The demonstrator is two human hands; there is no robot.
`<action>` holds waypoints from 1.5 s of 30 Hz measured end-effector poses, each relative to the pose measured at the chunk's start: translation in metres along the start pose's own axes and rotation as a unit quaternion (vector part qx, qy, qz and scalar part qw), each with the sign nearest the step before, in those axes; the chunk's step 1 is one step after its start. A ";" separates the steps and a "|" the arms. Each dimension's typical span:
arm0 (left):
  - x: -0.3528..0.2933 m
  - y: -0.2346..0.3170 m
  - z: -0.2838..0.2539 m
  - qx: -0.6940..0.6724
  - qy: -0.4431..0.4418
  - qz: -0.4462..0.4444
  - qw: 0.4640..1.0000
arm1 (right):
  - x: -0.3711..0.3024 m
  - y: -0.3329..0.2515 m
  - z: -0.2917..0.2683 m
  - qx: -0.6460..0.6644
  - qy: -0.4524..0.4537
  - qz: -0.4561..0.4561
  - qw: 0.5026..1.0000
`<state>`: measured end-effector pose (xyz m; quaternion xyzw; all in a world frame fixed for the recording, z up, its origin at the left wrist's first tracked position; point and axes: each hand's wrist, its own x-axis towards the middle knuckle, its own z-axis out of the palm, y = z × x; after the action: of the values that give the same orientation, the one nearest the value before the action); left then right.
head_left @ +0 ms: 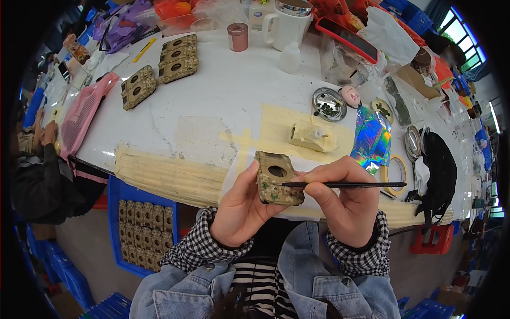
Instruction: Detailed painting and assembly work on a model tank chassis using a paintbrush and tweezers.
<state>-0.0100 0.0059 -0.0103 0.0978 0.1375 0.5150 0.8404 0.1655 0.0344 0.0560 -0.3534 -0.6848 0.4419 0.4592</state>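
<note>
My left hand (pixel 239 215) holds a small camouflage-patterned case (pixel 275 193) by its sides, thumb along the left edge. The case has a dark oval opening in its upper half and lies tilted toward me. My right hand (pixel 351 208) pinches a slim black pen-like tool (pixel 366 185) between thumb and fingers. The tool's tip rests on or just over the case face below the opening; contact is too fine to tell. Just beyond the hands, a block wrapped in cream tape (pixel 305 137) sits on taped paper. A round metal tin (pixel 321 116) holds small dark green bits.
More camouflage cases (pixel 138 87) lie at the far left of the table, and several fill a blue crate (pixel 112 223) below. At right are shiny holographic sheets (pixel 373 133), a masking tape roll (pixel 402 175) and a black bag (pixel 440 170). A white mug (pixel 289 29) stands behind.
</note>
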 end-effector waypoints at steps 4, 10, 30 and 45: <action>0.000 -0.001 0.000 0.001 0.006 0.003 1.000 | 0.001 -0.001 0.000 -0.004 -0.002 -0.002 1.000; 0.000 0.000 0.000 -0.009 -0.002 0.001 1.000 | 0.000 0.000 0.000 -0.010 -0.007 -0.003 1.000; 0.002 0.004 0.008 0.085 0.027 0.029 0.996 | -0.021 0.019 -0.013 0.112 0.159 -0.078 0.978; 0.002 0.003 0.009 0.082 0.034 0.025 0.996 | 0.006 0.033 -0.028 -0.318 0.155 -0.088 0.931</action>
<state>-0.0082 0.0085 -0.0010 0.1517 0.2052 0.5257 0.8115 0.1925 0.0600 0.0322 -0.4834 -0.7378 0.0987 0.4608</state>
